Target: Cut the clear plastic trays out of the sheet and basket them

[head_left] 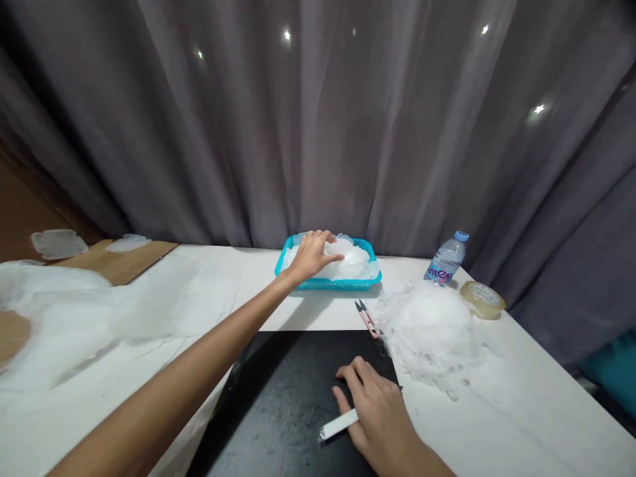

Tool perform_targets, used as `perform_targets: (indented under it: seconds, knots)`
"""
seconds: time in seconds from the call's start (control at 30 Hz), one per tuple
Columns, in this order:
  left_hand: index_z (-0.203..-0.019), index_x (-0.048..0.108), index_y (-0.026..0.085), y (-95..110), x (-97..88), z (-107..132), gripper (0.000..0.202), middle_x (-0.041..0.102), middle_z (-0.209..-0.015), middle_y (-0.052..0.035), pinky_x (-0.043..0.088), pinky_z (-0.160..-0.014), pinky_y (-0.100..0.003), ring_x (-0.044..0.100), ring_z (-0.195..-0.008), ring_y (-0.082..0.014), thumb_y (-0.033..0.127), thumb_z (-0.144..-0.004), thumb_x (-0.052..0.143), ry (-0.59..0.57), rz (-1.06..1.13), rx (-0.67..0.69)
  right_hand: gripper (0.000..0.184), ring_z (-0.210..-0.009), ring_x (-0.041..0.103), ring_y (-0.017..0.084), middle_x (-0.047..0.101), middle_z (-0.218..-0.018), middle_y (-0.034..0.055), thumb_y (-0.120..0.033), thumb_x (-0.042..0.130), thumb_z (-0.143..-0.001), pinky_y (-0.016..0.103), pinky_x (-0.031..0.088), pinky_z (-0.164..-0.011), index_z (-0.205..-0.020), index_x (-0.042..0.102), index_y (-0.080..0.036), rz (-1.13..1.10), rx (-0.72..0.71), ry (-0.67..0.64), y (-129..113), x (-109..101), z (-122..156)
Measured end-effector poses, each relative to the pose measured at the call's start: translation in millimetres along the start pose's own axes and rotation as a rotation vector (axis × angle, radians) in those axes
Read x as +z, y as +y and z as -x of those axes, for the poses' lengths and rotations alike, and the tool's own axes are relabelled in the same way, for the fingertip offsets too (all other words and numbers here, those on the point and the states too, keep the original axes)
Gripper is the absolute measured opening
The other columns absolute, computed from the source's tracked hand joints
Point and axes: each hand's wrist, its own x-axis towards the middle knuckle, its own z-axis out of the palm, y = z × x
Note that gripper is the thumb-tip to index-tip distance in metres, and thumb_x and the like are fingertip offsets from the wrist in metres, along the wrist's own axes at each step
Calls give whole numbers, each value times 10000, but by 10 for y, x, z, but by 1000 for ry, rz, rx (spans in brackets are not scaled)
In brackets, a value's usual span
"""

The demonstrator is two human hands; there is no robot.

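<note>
My left hand [314, 255] reaches far across the table into a turquoise basket [328, 283] and closes its fingers on a white translucent piece [350, 260] from the pile inside. My right hand [373, 407] rests on a black mat [278, 404] near me, fingers curled down, with a small white stick-like object [338, 425] held under the thumb side. Small pink-handled snips [366, 318] lie just beyond the mat's far right corner.
A heap of white fluffy scraps [430, 328] lies right of the mat. A water bottle [446, 260] and a roll of tape [481, 299] stand at the back right. White sheeting [99, 318] and cardboard [122, 262] cover the left. A grey curtain hangs behind.
</note>
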Motion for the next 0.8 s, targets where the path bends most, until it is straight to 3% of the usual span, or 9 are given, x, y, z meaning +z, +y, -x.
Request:
perform_targets:
  seconds: [0.17,0.27,0.33,0.4,0.53,0.6,0.67,0.8]
  knots:
    - [-855,493,218,203,-49,92,231,657,-939,-43,484,-932,-396,611,-942,-234,366,-898,665,103,216,-42,110,-715,690,220,639,-886,54,-192,458,-1025,310,546,-590,-1006,562,-219,-12,2,4,-2,-16,1]
    - [-844,416,227,381,-172,359,302,672,-859,-30,538,-799,-340,663,-828,-199,421,-924,634,91,368,-88,149,-710,688,210,639,-863,46,-206,453,-1044,305,547,-592,-976,586,-212,-100,12,44,8,-93,-25]
    - [-873,432,220,526,-265,671,333,715,-850,-31,572,-787,-327,705,-803,-189,451,-922,667,16,477,-117,123,-730,692,192,642,-860,35,-227,491,-1050,290,560,-627,-1013,606,-206,-204,56,119,22,-186,-57]
    - [-959,479,209,689,-343,1037,356,753,-879,-25,598,-817,-327,739,-798,-181,420,-890,758,-146,790,-264,132,-707,673,158,645,-893,28,-257,533,-1047,265,564,-636,-1140,606,-198,-298,142,204,39,-296,-90]
    - [-1142,452,238,1016,-458,1591,427,809,-887,-25,640,-837,-357,798,-853,-219,356,-908,789,-353,1087,-471,529,-543,496,95,655,-1021,43,-285,625,-1004,239,512,-512,-1483,419,-195,-353,219,333,60,-483,-135]
    - [-1157,482,228,1134,-517,1693,376,815,-891,-33,644,-849,-349,809,-853,-226,338,-936,765,-428,1141,-485,584,-556,478,97,665,-1040,49,-258,675,-973,243,511,-519,-1500,427,-214,-337,159,353,54,-544,-144]
    - [-1160,531,214,1199,-575,1713,321,821,-940,-46,640,-853,-314,811,-879,-222,306,-949,755,-465,1154,-469,508,-593,502,109,668,-1031,53,-230,694,-958,253,521,-547,-1433,512,-224,-339,115,353,35,-586,-144]
    - [-1184,588,210,1205,-644,1707,261,820,-1036,-57,633,-910,-307,803,-949,-216,264,-971,729,-496,1177,-431,416,-606,504,106,651,-984,37,-235,708,-947,256,521,-561,-1347,591,-225,-468,163,328,-8,-618,-114]
